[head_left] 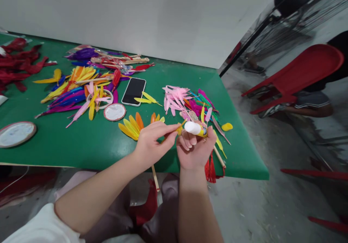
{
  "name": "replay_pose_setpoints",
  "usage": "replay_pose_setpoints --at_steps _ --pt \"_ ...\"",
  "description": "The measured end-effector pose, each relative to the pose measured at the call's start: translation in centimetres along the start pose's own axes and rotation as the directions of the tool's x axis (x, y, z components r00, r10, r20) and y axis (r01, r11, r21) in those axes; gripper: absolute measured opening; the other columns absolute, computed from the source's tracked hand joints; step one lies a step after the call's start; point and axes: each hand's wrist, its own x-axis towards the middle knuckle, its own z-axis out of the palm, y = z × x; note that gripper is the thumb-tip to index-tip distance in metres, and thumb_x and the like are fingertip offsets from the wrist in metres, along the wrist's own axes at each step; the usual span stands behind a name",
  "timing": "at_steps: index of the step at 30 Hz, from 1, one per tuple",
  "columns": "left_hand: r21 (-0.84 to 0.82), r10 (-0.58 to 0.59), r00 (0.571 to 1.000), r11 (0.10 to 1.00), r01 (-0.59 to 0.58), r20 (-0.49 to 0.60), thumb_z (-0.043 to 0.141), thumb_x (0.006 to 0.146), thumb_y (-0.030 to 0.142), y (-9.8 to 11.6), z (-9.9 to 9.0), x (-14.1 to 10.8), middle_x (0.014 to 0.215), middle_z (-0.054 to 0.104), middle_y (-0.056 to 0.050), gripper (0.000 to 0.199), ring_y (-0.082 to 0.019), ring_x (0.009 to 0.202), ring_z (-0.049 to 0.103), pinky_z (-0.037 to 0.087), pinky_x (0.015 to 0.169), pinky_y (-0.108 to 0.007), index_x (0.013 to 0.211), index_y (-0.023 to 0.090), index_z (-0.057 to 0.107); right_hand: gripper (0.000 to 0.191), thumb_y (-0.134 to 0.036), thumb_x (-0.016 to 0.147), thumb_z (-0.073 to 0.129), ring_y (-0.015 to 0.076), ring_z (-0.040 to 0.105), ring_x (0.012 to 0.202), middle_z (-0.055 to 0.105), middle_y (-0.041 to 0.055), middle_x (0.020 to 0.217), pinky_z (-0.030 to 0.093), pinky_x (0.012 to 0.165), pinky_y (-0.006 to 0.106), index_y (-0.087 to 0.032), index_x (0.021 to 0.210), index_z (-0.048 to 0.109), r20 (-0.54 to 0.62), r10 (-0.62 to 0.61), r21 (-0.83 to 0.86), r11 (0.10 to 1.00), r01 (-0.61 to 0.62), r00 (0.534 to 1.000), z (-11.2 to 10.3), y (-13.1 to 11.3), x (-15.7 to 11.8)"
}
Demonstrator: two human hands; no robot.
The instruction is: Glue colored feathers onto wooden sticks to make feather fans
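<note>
My left hand (153, 141) pinches a small yellow feather (180, 127) by its end, close to the tip of a glue stick. My right hand (197, 152) is wrapped round that glue stick (196, 128), which has a yellow label and its white end pointing left. Partly hidden under my left hand lies a fan of yellow and orange feathers (132, 125), with a wooden handle (155, 178) sticking out over the table's near edge. Right of my right hand are a yellow cap (227, 127), a wooden stick (219, 157) and a red tassel (210, 169).
On the green table (89, 141) lie pink feathers (176, 97), a phone (133, 91), a round white disc (114, 112), a bigger disc (16, 134), a colourful feather pile (84, 77) and red cloth strips (23, 63). A red chair (304, 70) and a person's leg (307, 109) are at right.
</note>
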Motion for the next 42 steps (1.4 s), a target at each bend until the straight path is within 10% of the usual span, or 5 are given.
replay_pose_setpoints --at_steps 42 --pt "0.107 0.206 0.978 0.972 -0.210 0.043 0.051 0.078 0.012 -0.71 -0.29 -0.04 0.059 0.058 -0.001 0.017 -0.008 0.055 0.049 0.041 0.056 -0.023 0.090 0.012 0.062 0.021 -0.041 0.074 0.049 0.0049 0.032 0.028 0.041 -0.0092 0.034 0.023 0.030 0.014 -0.021 0.069 0.051 -0.064 -0.061 -0.182 0.982 0.049 0.996 0.09 0.06 0.01"
